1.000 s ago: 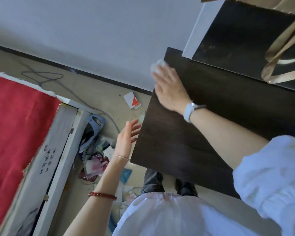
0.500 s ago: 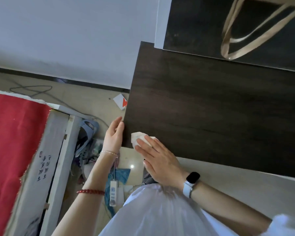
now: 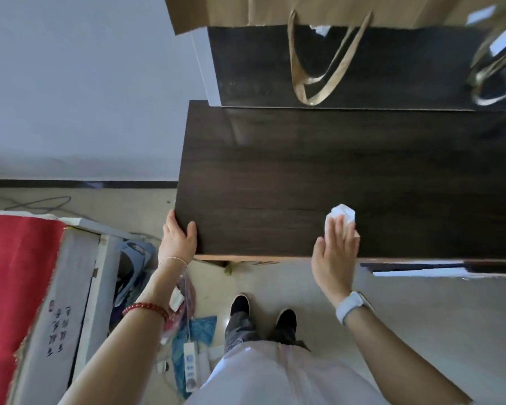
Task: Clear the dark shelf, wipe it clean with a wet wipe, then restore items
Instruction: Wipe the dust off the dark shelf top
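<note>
From the head view I look straight down on the dark shelf [image 3: 319, 176], its top bare except for my wipe. My right hand [image 3: 335, 252] lies flat, fingers together and extended, pressing the crumpled white wet wipe [image 3: 341, 214] onto the shelf near its front edge; the wipe bunches out past my fingertips. My left hand [image 3: 177, 239] is well apart from it, clamped on the shelf's front left corner, thumb on top and fingers wrapped round the side edge. Between my two hands the shelf surface is plain dark wood grain. On the higher dark ledge behind, a brown paper bag [image 3: 304, 10] stands with its handles drooping forward. Below, my shoes stand on the pale floor, beside a white power strip [image 3: 190, 366] among clutter.
</note>
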`<state>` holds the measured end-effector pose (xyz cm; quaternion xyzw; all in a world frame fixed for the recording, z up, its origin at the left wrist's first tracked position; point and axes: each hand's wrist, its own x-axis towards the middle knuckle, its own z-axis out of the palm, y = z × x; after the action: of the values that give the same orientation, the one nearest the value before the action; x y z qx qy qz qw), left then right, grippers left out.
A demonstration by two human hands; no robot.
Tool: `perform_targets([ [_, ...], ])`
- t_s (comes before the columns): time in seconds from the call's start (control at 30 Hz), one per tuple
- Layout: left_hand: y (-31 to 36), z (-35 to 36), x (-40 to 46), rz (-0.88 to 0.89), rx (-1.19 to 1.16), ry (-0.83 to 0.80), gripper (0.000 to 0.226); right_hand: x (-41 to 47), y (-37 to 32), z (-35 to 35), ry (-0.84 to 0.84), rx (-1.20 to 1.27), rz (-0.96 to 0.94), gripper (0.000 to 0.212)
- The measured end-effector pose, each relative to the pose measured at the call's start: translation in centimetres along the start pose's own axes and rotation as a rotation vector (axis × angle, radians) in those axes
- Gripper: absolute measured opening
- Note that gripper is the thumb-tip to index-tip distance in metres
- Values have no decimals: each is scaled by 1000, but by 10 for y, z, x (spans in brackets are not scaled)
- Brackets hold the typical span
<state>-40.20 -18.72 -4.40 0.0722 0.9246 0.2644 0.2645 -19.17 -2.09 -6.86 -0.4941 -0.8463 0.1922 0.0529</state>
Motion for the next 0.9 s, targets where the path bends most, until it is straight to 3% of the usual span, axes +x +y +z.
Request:
perform_targets([
  [0.13,3,-13,5,4,-75,-48,50,-29,-73,31,-198,5,-483,58],
  [0.27,-1,-23,16,35,-40,-88,46,-27,-91,36,-282,2,-718,49],
  [0.33,-4,-22,17,58,-50,-96,49,-16,-65,30,-228,33,-615,47],
  [0.47,0,-13,18,147,-51,-13,63,15,-8,7,-12,6,-89,55],
  [0.57,21,-6,33,226,11,48,69,47,-2,-5,18,-16,131,50],
  [0.8,67,0,90,176,147,34,68,152,-25,-12,66,-54,250,45],
  [0.9,65,-8,97,189,65,38,63,176,-55,0,35,-61,159,47],
])
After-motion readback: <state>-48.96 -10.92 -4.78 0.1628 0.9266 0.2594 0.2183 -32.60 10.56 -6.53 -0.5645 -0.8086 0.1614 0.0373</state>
